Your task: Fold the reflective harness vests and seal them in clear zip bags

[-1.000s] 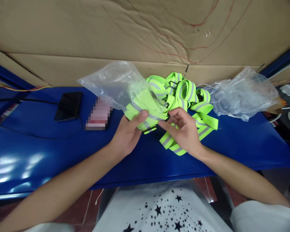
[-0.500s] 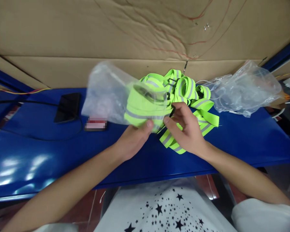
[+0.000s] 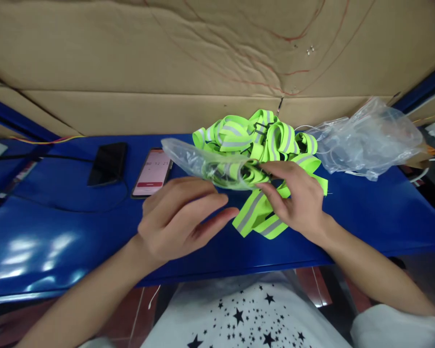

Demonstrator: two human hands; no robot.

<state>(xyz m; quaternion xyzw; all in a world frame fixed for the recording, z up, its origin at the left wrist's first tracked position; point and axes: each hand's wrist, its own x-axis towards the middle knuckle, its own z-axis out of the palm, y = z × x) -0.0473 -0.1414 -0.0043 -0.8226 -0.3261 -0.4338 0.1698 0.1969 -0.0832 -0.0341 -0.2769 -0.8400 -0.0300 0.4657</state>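
Note:
A clear plastic bag [image 3: 188,157] lies flattened over the middle of the blue table, with a coiled neon-yellow strap [image 3: 226,173] inside it. My right hand [image 3: 297,198] pinches the strap coil at the bag's right end. Just in front of the bag, my left hand [image 3: 184,217] is off it, with thumb and fingers apart and nothing between them. Behind and under the bag is a heap of neon-yellow reflective straps [image 3: 234,133] with grey stripes and black buckles. Loose strap ends [image 3: 252,212] lie near my right hand.
Left of the bag lie a phone with a lit pink screen [image 3: 153,169] and a black device [image 3: 108,163] with a cable. Crumpled clear bags [image 3: 369,140] sit at the right. A cardboard panel [image 3: 130,113] stands along the back of the blue table [image 3: 105,237].
My left hand has let go of the bagged coil and moved left. The bag has tipped down flatter, uncovering the phone and more of the strap heap. My right hand has shifted slightly right.

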